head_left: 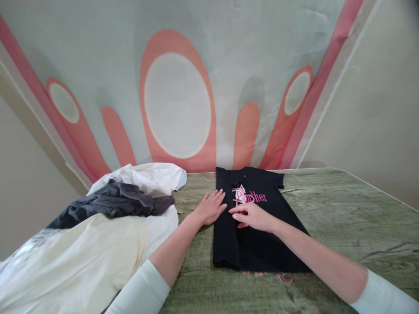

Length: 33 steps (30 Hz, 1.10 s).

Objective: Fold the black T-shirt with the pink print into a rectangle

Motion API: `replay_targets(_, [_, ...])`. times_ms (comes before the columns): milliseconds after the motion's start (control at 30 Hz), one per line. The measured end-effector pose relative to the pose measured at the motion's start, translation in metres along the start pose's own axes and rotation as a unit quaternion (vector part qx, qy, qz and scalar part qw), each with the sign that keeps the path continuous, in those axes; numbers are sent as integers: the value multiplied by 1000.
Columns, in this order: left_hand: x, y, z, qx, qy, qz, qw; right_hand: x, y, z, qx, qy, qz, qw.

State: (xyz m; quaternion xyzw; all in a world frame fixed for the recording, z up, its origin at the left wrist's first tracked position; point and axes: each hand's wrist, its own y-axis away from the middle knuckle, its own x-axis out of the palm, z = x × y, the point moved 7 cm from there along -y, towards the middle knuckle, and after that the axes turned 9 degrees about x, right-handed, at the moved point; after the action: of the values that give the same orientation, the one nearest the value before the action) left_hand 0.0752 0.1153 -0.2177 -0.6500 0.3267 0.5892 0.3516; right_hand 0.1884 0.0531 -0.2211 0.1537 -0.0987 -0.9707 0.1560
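Observation:
A black T-shirt (262, 244) with pink lettering and a pink-and-white print lies on the wooden-patterned tabletop. Its left side is folded inward over the front, while the right sleeve stays spread out. My left hand (211, 207) rests flat across the folded left edge, fingers stretched out. Over the middle of the shirt, just below the print, is my right hand (252, 216), its fingers loosely bent and apart with nothing visible in them. Whether the right fingertips touch the cloth, I cannot tell.
At the left lies a heap of clothes: a white garment (157, 174), a dark grey one (121, 198) and a cream one (108, 244). The wood-grain table (353, 218) extends to the right. Behind it rises a wall covering (225, 65) with pink and orange shapes.

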Motion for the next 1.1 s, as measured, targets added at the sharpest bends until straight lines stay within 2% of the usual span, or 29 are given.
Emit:
replay_targets(133, [-5, 8, -7, -24, -18, 8, 1000, 0, 10, 6, -59, 111, -48, 991])
replay_targets(267, [-13, 33, -27, -1, -7, 25, 1000, 5, 28, 17, -121, 227, -98, 961])
replay_targets(433, [-17, 67, -46, 28, 28, 21, 999, 12, 39, 21, -113, 248, -111, 956])
replay_targets(600, [-16, 74, -47, 25, 32, -17, 999, 24, 53, 28, -110, 257, -86, 956])
replay_targets(867, [-20, 74, -47, 8, 41, -41, 998, 42, 89, 37, -106, 243, -34, 964])
replay_targets(1100, [-26, 74, -47, 4, 69, -78, 995, 52, 95, 35, -81, 180, 45, 979])
